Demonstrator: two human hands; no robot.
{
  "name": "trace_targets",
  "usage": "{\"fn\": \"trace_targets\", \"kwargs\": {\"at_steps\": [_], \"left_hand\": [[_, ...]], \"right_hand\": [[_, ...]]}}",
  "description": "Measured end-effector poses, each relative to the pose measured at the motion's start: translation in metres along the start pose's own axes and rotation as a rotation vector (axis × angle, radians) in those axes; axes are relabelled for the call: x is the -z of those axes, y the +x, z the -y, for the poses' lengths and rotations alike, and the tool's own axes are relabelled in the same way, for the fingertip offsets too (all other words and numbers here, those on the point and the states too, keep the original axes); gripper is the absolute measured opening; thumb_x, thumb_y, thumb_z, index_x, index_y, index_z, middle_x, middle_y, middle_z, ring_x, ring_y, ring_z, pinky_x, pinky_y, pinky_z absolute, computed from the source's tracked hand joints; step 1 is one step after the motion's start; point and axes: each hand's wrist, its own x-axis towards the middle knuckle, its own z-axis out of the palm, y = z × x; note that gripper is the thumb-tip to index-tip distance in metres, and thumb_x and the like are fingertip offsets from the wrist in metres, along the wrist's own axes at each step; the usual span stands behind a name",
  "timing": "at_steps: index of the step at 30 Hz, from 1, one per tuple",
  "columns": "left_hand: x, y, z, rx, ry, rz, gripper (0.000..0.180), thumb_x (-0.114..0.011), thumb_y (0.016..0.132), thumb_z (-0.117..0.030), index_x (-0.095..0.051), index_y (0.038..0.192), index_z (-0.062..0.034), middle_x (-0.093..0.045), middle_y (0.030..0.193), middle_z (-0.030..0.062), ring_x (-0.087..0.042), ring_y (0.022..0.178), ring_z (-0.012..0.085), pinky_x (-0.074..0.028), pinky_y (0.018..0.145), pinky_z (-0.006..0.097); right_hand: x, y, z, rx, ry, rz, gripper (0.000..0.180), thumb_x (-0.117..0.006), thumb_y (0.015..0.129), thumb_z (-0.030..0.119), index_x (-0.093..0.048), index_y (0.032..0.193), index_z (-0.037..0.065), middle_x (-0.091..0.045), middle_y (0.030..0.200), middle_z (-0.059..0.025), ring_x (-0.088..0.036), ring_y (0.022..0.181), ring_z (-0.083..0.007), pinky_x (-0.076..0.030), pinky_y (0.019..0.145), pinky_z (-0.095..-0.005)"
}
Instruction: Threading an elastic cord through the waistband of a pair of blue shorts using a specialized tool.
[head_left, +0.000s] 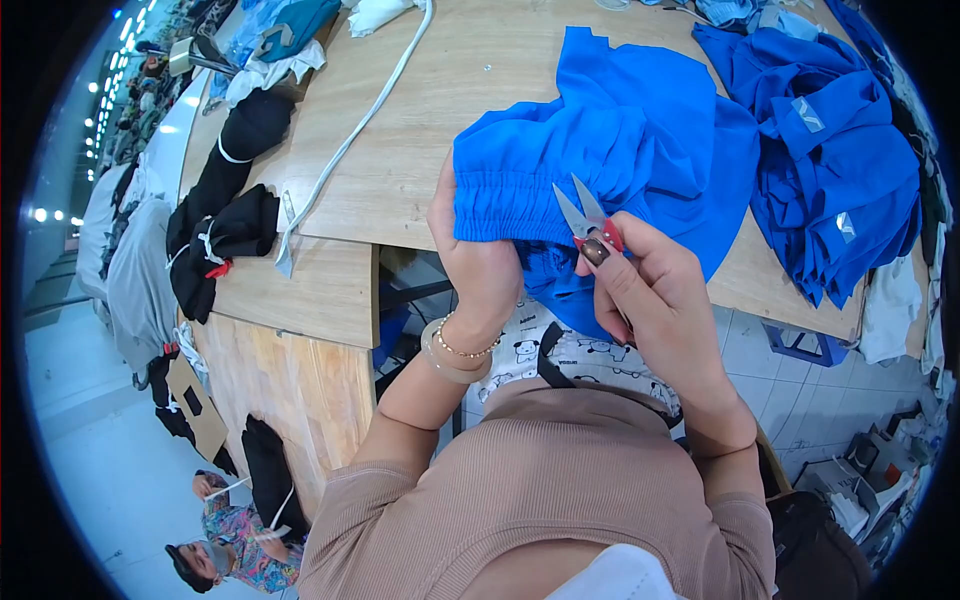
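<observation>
A bright blue garment [640, 130] with a gathered elastic waistband [505, 205] lies over the table's near edge. My left hand [470, 260] grips the left end of that waistband, its fingers hidden behind and under the cloth. In my right hand [645, 290] is a pair of small thread snips [583, 212] with red at the pivot. Their two blades stand apart in a V and point up and left, over the waistband. Whether the blades touch the cloth I cannot tell.
More blue garments [820, 130] are heaped at right on the wooden table [420, 110]. Tied black bundles [225, 220] lie along the left edge, near a white strip [345, 145]. Another person [240, 545] is at lower left, beside a black bundle [270, 475].
</observation>
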Motion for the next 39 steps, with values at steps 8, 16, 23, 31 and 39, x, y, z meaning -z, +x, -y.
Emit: {"fn": "trace_targets", "kwargs": {"at_steps": [8,16,23,31,39], "left_hand": [[0.001,0.000,0.000,0.018,-0.028,0.003,0.033,-0.048,0.093,-0.006,-0.049,0.124,0.0043,-0.059,0.113,0.0105,-0.057,0.100,0.0153,-0.046,0.087,0.027],[0.001,-0.002,0.000,0.077,-0.148,0.013,0.034,-0.046,0.094,-0.008,-0.048,0.127,0.0022,-0.058,0.116,0.0113,-0.057,0.103,0.0158,-0.047,0.088,0.028],[0.004,-0.001,0.000,0.097,-0.148,-0.006,0.036,-0.046,0.094,-0.007,-0.045,0.129,0.0014,-0.056,0.120,0.0114,-0.057,0.104,0.0161,-0.047,0.089,0.028],[0.004,-0.002,0.000,0.056,-0.129,0.047,0.036,-0.047,0.093,-0.007,-0.046,0.128,0.0015,-0.057,0.118,0.0112,-0.058,0.103,0.0159,-0.048,0.088,0.028],[-0.001,-0.001,-0.001,0.093,-0.173,-0.016,0.035,-0.046,0.094,-0.007,-0.046,0.128,0.0018,-0.057,0.118,0.0115,-0.058,0.103,0.0166,-0.047,0.089,0.028]], "right_hand": [[0.000,0.002,0.000,-0.007,0.027,0.011,0.023,-0.044,0.099,0.019,-0.052,0.088,0.001,-0.041,0.049,0.0021,-0.032,0.042,-0.0019,-0.021,0.042,-0.0193],[-0.004,0.002,-0.002,0.107,0.045,-0.095,0.022,-0.045,0.098,0.019,-0.053,0.090,0.000,-0.043,0.050,0.0017,-0.033,0.042,-0.0014,-0.020,0.042,-0.0189],[0.000,0.002,0.001,0.045,0.029,-0.049,0.022,-0.047,0.097,0.018,-0.053,0.086,0.000,-0.041,0.048,0.0026,-0.032,0.041,-0.0010,-0.020,0.042,-0.0188],[-0.001,0.005,-0.001,0.049,0.003,-0.020,0.022,-0.046,0.097,0.018,-0.054,0.087,0.001,-0.042,0.049,0.0027,-0.032,0.041,-0.0011,-0.020,0.042,-0.0185],[0.006,0.028,-0.010,0.359,-0.020,-0.243,0.012,-0.055,0.092,0.011,-0.058,0.099,0.001,-0.053,0.074,0.0005,-0.043,0.062,-0.0022,-0.032,0.051,-0.0172]]}}
